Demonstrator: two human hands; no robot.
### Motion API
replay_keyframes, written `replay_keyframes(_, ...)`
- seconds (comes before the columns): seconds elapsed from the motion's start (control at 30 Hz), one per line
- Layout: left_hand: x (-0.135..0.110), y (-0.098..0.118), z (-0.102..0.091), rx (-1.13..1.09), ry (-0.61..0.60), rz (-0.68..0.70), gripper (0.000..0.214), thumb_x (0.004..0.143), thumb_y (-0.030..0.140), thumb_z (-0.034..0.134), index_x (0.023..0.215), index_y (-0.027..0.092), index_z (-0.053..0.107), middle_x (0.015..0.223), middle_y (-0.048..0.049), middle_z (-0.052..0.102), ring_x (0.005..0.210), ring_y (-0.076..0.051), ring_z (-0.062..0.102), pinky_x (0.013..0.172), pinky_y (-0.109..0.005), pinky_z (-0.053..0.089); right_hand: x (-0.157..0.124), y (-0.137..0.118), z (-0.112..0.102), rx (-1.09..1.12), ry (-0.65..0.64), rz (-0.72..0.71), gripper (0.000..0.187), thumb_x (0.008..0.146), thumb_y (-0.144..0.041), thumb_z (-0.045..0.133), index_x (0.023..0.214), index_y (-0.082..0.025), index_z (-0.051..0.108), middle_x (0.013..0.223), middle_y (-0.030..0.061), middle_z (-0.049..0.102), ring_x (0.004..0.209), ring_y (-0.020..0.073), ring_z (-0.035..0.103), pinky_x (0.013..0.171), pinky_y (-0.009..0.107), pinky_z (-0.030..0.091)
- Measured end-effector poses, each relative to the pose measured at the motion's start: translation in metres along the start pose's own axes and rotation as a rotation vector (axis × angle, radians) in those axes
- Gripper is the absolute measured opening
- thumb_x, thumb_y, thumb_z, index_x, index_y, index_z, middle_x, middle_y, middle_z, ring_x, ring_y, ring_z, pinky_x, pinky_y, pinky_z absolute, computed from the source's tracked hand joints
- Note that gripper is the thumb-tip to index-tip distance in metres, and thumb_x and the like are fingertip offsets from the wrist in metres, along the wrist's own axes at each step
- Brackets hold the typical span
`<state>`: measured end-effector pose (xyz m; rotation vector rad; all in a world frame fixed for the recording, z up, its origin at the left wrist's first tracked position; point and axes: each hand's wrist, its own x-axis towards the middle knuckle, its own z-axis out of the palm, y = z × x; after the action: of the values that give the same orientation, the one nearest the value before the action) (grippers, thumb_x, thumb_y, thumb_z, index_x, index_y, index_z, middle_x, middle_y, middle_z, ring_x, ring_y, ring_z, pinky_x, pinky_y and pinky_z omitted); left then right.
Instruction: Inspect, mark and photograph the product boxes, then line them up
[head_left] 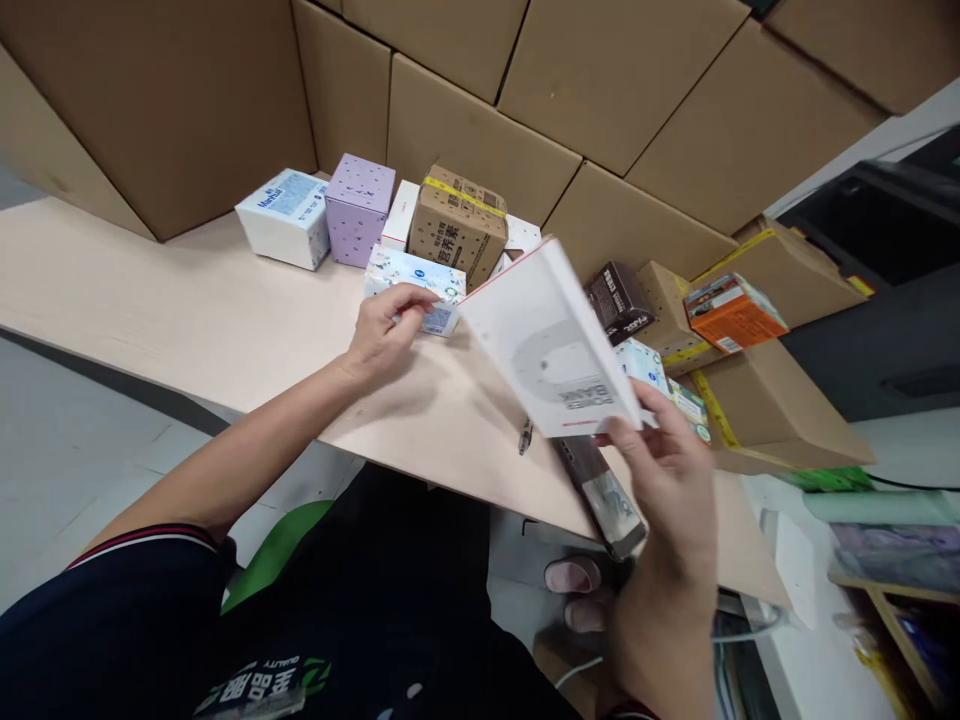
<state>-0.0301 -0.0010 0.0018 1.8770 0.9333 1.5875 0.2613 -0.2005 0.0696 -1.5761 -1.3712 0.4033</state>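
Observation:
My right hand (664, 460) grips a thin white power bank box (551, 345) by its lower right corner. The box is tilted above the table, and its printed "BANK" lettering is partly blurred. My left hand (391, 330) holds nothing that I can see; its fingers are loosely curled, with thumb and forefinger apart. It is in front of a white tissue pack (416, 272) with coloured specks, and I cannot tell whether they touch. Under the power bank box lie a dark long box (600, 490) and a small black pen-like item (526, 436).
A blue-and-white box (289, 215), a purple box (360, 210) and a brown carton (459, 225) stand along the back of the wooden table (172, 290). To the right are a dark brown box (619, 300), an orange box (735, 315) and an open carton (772, 410). Large cardboard boxes (480, 130) form a wall behind.

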Motion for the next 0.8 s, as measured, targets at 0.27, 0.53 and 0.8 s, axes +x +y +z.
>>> replay_keyframes(0.27, 0.002, -0.002, -0.009, -0.035, -0.1, -0.162, 0.047, 0.099, 0.051, 0.042, 0.096, 0.017, 0.073, 0.1, -0.0071, 0.075, 0.091, -0.022, 0.065, 0.087, -0.034, 0.051, 0.021, 0.037, 0.063, 0.094, -0.221, 0.022, 0.048, 0.092, -0.041, 0.068, 0.138, -0.029, 0.063, 0.137, 0.0084, 0.062, 0.096, 0.0196, 0.067, 0.086, 0.041, 0.063)
replay_keyframes(0.53, 0.0, 0.001, -0.013, 0.07, -0.179, -0.006, 0.061, 0.101, 0.067, 0.04, 0.117, 0.018, 0.072, 0.115, -0.0109, 0.076, 0.106, -0.026, 0.069, 0.093, -0.038, 0.053, 0.026, 0.046, 0.072, 0.208, -0.194, 0.052, 0.051, 0.091, -0.042, 0.071, 0.14, -0.032, 0.063, 0.132, 0.0071, 0.065, 0.106, 0.0211, 0.069, 0.095, 0.043, 0.063)
replay_keyframes(0.8, 0.002, 0.009, -0.01, -0.008, -0.106, -0.158, 0.061, 0.091, 0.074, 0.056, 0.11, 0.019, 0.074, 0.098, -0.0081, 0.076, 0.089, -0.023, 0.069, 0.076, -0.034, 0.054, 0.017, 0.051, 0.078, 0.235, -0.255, 0.146, 0.085, 0.094, -0.044, 0.068, 0.166, -0.032, 0.026, 0.099, 0.0019, 0.07, 0.092, 0.0188, 0.071, 0.083, 0.037, 0.064)
